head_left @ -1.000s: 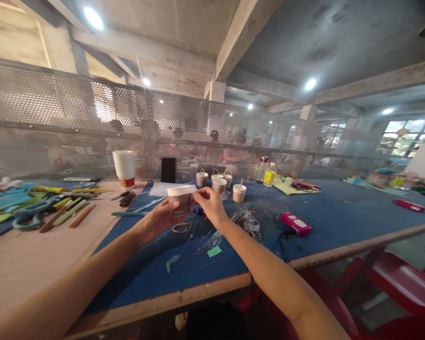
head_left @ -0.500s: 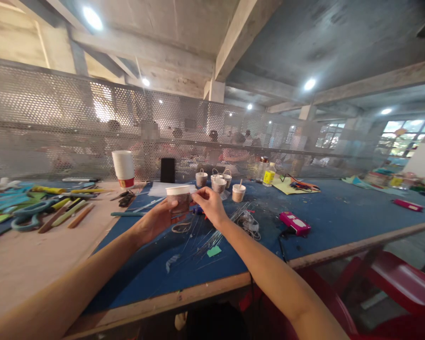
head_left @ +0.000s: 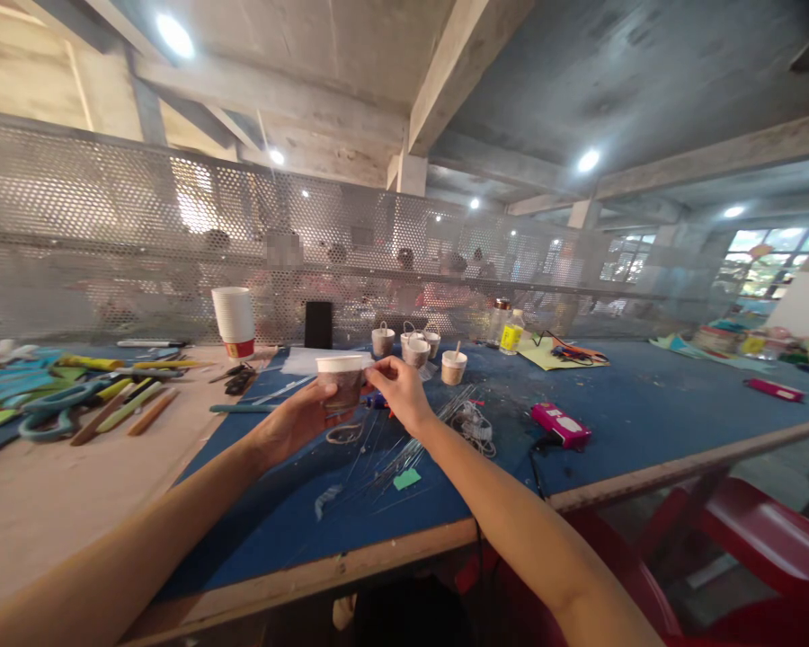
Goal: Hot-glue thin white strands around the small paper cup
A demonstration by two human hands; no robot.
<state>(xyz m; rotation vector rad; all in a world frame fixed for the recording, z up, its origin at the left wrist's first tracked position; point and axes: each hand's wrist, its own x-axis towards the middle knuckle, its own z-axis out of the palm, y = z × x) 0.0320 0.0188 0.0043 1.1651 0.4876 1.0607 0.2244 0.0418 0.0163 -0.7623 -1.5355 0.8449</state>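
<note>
A paper cup [head_left: 341, 385] with a white rim and a brown-grey wrapping round its side is held upright above the blue table top. My left hand [head_left: 292, 426] grips it from the left, thumb on the near side and fingers underneath and behind. At the cup's right edge, just below the rim, my right hand [head_left: 402, 392] is closed in a pinch; whatever lies between its fingertips is too small to make out. Behind my hands stand several similar wrapped cups [head_left: 415, 354], some with loop handles. Another wrapped cup [head_left: 453, 368] has a small stick rising from it.
Thin clear sticks [head_left: 404, 460] and a tangle of cord [head_left: 475, 429] lie on the blue table mat [head_left: 256, 530]. To the left are a stack of paper cups [head_left: 233, 314] and scissors [head_left: 60, 409]. A magenta box [head_left: 561, 426] and a yellow-labelled bottle [head_left: 511, 334] are on the right.
Almost nothing differs. Both hands stay at the cup in the same pose, and the view has shifted very slightly.
</note>
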